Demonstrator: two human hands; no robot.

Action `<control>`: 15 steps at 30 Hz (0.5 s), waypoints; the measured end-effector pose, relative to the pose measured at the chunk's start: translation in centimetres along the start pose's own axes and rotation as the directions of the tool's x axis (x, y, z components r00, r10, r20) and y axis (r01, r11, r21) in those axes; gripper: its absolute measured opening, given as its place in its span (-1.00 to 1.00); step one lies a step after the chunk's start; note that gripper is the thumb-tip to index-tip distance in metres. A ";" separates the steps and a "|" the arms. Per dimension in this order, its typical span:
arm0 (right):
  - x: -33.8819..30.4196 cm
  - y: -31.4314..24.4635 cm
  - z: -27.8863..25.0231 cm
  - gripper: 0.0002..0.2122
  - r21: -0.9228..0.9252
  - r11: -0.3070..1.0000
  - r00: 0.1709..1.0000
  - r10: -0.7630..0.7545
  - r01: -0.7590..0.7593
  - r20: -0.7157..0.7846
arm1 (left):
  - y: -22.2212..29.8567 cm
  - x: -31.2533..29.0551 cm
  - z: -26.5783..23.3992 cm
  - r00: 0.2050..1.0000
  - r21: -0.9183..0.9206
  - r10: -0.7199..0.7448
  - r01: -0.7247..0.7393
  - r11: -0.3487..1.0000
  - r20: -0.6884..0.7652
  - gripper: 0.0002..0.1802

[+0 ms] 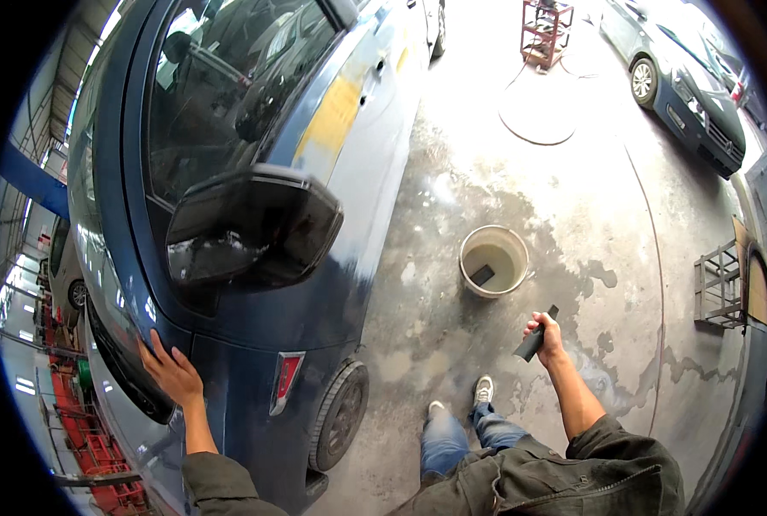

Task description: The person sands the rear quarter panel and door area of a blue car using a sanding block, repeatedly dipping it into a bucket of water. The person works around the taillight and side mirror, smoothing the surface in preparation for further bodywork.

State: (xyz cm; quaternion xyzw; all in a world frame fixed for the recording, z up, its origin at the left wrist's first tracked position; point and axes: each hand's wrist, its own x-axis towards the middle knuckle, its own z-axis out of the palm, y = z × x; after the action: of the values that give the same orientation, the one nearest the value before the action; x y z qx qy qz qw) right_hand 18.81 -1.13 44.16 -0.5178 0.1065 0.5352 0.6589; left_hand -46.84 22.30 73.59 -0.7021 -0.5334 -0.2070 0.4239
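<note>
My left hand [175, 371] rests on the dark blue car [241, 404], fingers spread on the bodywork near the base of the windshield. It holds nothing. Off to the right, my right hand [551, 334] is closed around a black sanding block [531, 346], flat and narrow, which sticks out at both ends of the grip. The block is in the air, apart from the car. Yellow filler [332, 112] and grey patches mark the car's side. Its black side mirror [258, 228] juts out beyond my left hand.
A round bucket [464, 258] stands ahead on the wet concrete floor, with cloudy water and a dark rectangular piece [482, 275] inside. A metal rack [717, 288] is at the right. A red cart [545, 34] and another car [684, 95] stand farther off.
</note>
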 end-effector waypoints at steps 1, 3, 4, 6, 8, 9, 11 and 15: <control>-0.6 -1.4 1.1 -0.79 -0.058 0.997 0.999 0.040 -0.041 -0.016 | -0.4 -0.2 -0.3 1.000 0.021 -0.004 0.004 1.000 0.005 -0.48; -1.6 -4.0 3.4 -0.76 -0.176 0.978 0.993 0.108 -0.116 -0.055 | -1.8 -0.7 -0.1 1.000 0.049 -0.009 0.008 0.999 0.016 -0.48; -0.8 -4.3 2.9 -0.74 -0.236 0.968 0.996 0.085 -0.089 -0.026 | -1.5 -0.7 0.0 1.000 0.045 -0.017 0.017 0.999 0.008 -0.48; 0.7 -5.0 2.7 -0.72 -0.226 0.974 0.998 0.047 -0.035 0.047 | -0.9 -1.2 0.9 0.999 0.028 -0.041 0.040 0.999 0.003 -0.49; 1.2 -6.0 4.6 -0.72 -0.283 0.959 0.998 0.041 -0.026 0.047 | -0.9 -1.0 0.8 0.998 0.060 -0.057 0.055 0.997 0.025 -0.49; 2.1 -6.7 5.9 -0.70 -0.332 0.943 0.997 0.040 -0.016 0.065 | -1.3 -1.5 0.6 0.996 0.069 -0.079 0.077 0.995 0.029 -0.49; 3.4 -7.9 9.4 -0.71 -0.441 0.897 0.995 0.019 0.025 0.095 | -1.9 -3.0 0.8 0.989 0.152 -0.141 0.133 0.979 0.041 -0.47; 8.2 -11.4 17.4 -0.80 -0.441 0.886 0.948 0.006 0.143 0.318 | 6.4 -6.4 2.9 0.890 0.379 -0.439 0.452 0.808 -0.125 -0.40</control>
State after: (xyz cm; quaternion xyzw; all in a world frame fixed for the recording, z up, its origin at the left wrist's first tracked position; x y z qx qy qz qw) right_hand 24.17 18.81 52.62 -0.5712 -0.1462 0.5959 0.5452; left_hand -43.59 20.50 64.83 -0.4531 -0.7070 -0.1986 0.5054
